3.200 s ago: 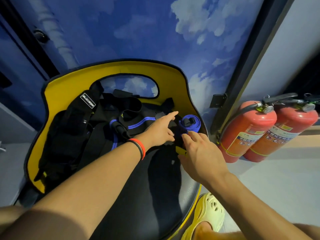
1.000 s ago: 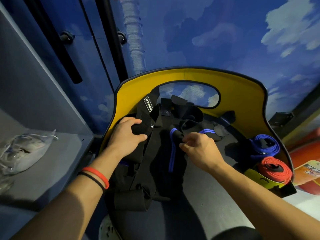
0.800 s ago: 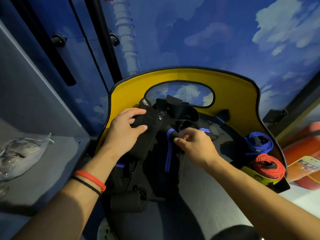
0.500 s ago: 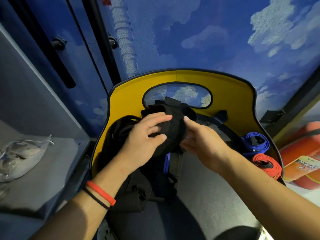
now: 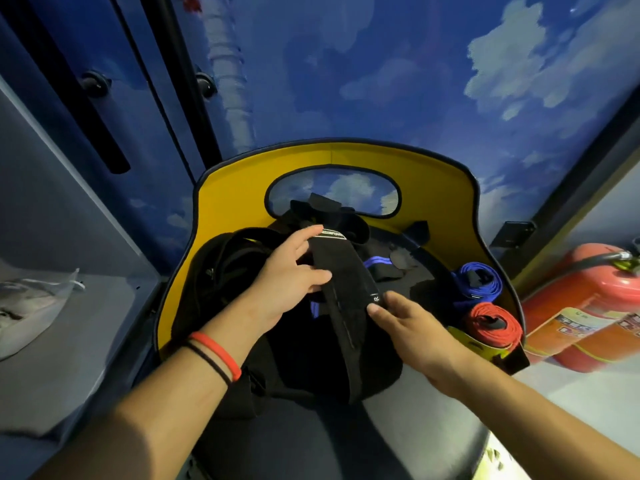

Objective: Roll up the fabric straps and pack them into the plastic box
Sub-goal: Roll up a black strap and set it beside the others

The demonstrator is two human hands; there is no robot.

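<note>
A wide black fabric strap [image 5: 346, 282] with a small white label runs across the seat of a yellow-backed chair [image 5: 446, 202]. My left hand [image 5: 287, 278] grips its upper part, thumb over the front. My right hand [image 5: 401, 323] pinches its right edge lower down. Under it lies a heap of black straps [image 5: 304, 368], some with blue stripes [image 5: 377, 262]. A rolled blue strap [image 5: 479, 280] and a rolled red strap [image 5: 493, 325] sit at the seat's right edge. No plastic box is in view.
Two red fire extinguishers [image 5: 588, 306] stand on the floor to the right. A grey shelf [image 5: 69, 327] on the left holds a clear plastic bag [image 5: 27, 306]. A blue cloud-patterned wall [image 5: 381, 81] rises behind the chair.
Both hands have pulled the black strap out flat across the pile; half a second ago they held it bunched near the chair back. The camera has turned left since the earliest frame.
</note>
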